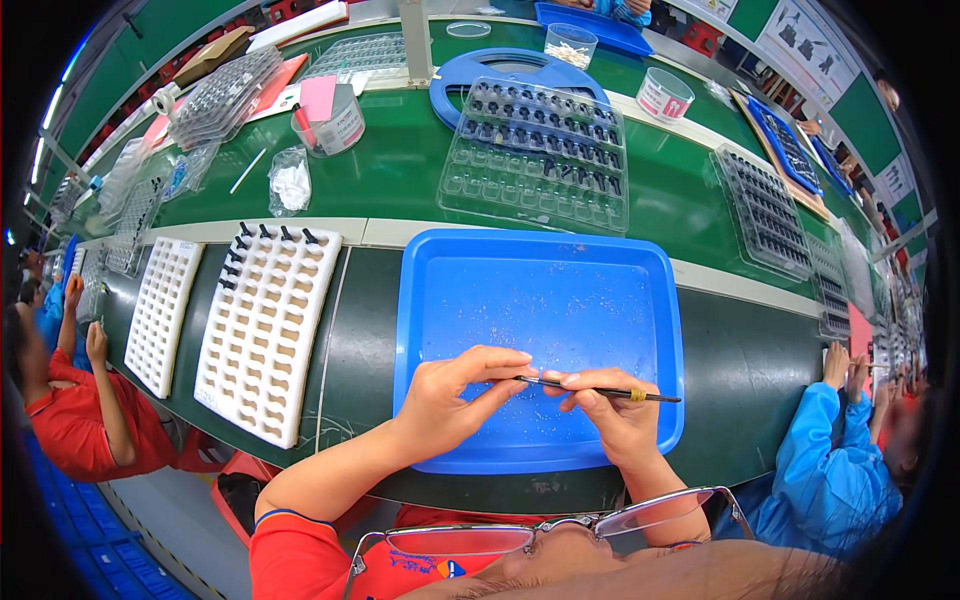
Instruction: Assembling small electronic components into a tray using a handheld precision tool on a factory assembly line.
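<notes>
My left hand (455, 395) is over the blue tray (540, 456), its thumb and fingers pinched around a tiny dark piece (519, 378) that is mostly hidden. In my right hand (618, 415) lies a slim black pen-like tool (600, 391) with a yellow band near its back end. The tool points left, and its front end meets the fingertips of my left hand. Fine pale specks are scattered over the tray floor beneath both hands.
Left of the tray lies a white foam holder (265, 340) with several black parts along its far end; another white holder (165, 315) is beyond it. Clear blister trays (535, 160) of black parts, a round blue disc (460, 75) and tubs (664, 95) stand behind. Co-workers sit either side.
</notes>
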Demonstrator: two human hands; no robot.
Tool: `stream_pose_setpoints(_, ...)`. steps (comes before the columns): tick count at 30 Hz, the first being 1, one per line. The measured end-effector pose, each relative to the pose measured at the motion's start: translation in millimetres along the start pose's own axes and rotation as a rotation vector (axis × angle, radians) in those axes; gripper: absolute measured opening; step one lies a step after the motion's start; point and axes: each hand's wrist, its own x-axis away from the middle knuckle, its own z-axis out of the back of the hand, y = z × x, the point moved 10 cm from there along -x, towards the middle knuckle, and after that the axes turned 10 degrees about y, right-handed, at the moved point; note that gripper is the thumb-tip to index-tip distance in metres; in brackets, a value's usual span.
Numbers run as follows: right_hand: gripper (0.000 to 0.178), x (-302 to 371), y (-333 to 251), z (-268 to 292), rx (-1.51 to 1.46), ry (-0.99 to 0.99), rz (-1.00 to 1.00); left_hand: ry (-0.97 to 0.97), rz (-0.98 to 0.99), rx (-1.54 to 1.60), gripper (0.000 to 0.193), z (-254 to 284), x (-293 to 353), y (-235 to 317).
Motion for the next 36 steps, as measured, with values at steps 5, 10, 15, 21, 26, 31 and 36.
stream_pose_setpoints(5,0.014,1,-3,0,0.028,-0.011,0.007,-0.005,-0.097,-0.035,0.028,-2,2,4)
stream_pose_setpoints(10,0.014,2,-4,0,0.018,-0.009,0.005,0.09,-0.21,-0.108,0.028,6,2,18)
stream_pose_setpoints(15,0.014,2,-7,0,0.001,-0.015,0.019,0.034,-0.256,-0.102,0.024,2,3,23)
stream_pose_setpoints(21,0.018,-1,-9,4,-0.062,0.053,-0.018,0.015,-0.318,-0.117,0.019,3,2,28)
stream_pose_setpoints(26,0.022,-8,-15,24,-0.105,0.142,0.028,0.025,-0.355,-0.154,0.017,3,1,30)
stream_pose_setpoints(31,0.021,-7,-9,21,0.001,0.101,-0.054,0.101,-0.341,-0.218,0.029,6,3,29)
stream_pose_setpoints(36,0.015,-3,16,13,0.357,-0.051,-0.181,0.085,-0.318,-0.276,0.033,6,-1,25)
